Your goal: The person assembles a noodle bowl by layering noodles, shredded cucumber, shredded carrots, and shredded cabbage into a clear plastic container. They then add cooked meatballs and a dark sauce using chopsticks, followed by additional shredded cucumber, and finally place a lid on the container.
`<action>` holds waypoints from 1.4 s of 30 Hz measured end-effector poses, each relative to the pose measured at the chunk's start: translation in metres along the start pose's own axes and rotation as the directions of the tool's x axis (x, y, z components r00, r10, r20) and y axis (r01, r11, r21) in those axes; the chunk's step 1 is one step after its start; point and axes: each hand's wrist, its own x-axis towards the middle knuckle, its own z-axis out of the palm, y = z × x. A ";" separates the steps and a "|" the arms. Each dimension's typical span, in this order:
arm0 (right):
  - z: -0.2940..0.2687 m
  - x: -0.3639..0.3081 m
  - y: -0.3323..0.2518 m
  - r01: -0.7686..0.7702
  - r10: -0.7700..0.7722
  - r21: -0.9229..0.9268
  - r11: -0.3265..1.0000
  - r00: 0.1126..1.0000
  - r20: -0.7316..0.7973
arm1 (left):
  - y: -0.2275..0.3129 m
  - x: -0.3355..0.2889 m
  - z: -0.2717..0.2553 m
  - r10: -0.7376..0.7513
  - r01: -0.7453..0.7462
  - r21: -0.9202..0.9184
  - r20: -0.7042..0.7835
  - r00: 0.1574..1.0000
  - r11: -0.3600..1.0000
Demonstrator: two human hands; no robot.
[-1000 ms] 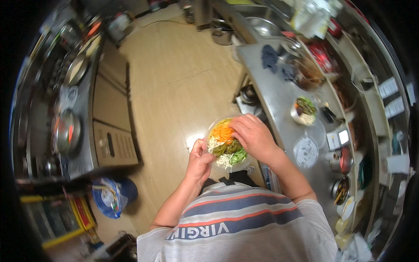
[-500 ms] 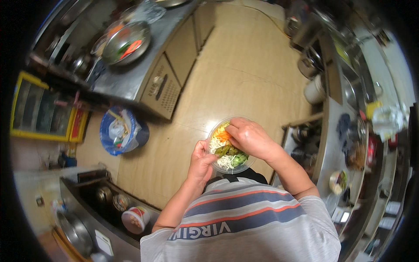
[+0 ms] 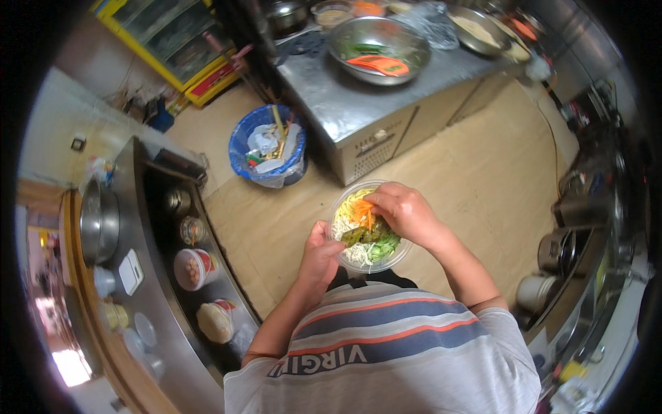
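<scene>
My left hand [image 3: 320, 252] grips a round clear plastic bowl [image 3: 396, 261] by its left side, with the thumb over the rim. Inside lie separate heaps of yellow shreds [image 3: 347, 205], white shreds [image 3: 343, 225], green strips [image 3: 386, 248] and a dark green wilted vegetable [image 3: 360, 236] across the middle. Reaching over the bowl's upper right, my right hand [image 3: 408, 212] has its fingers pinched on orange carrot shreds [image 3: 365, 213], which hang down over the other heaps. Some of the food is hidden under that hand.
Ahead stands a steel counter [image 3: 324, 96] bearing a metal bowl [image 3: 379, 52] with an orange item and greens. A blue-lined bin [image 3: 238, 155] is left of it. Shelving [image 3: 186, 331] with tubs runs along my left; pots [image 3: 557, 252] stand at right.
My view has swung left, so the counter and bin now sit further right. My hands and the bowl stay together; the carrot shreds now show hanging from my right fingers.
</scene>
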 end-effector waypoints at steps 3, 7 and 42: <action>0.022 0.044 0.008 -0.013 0.005 0.190 0.982 0.999 0.040 | 0.020 0.013 -0.023 0.048 -0.051 -0.050 -0.055 0.997 0.997; 0.063 0.118 0.015 -0.227 0.199 0.590 0.775 0.973 0.113 | 0.073 0.046 -0.056 0.095 -0.103 -0.101 -0.077 0.992 0.990; 0.312 0.508 -0.012 0.156 -0.161 0.040 0.987 0.939 0.303 | 0.367 0.228 -0.310 0.297 -0.317 -0.026 -0.277 0.914 0.948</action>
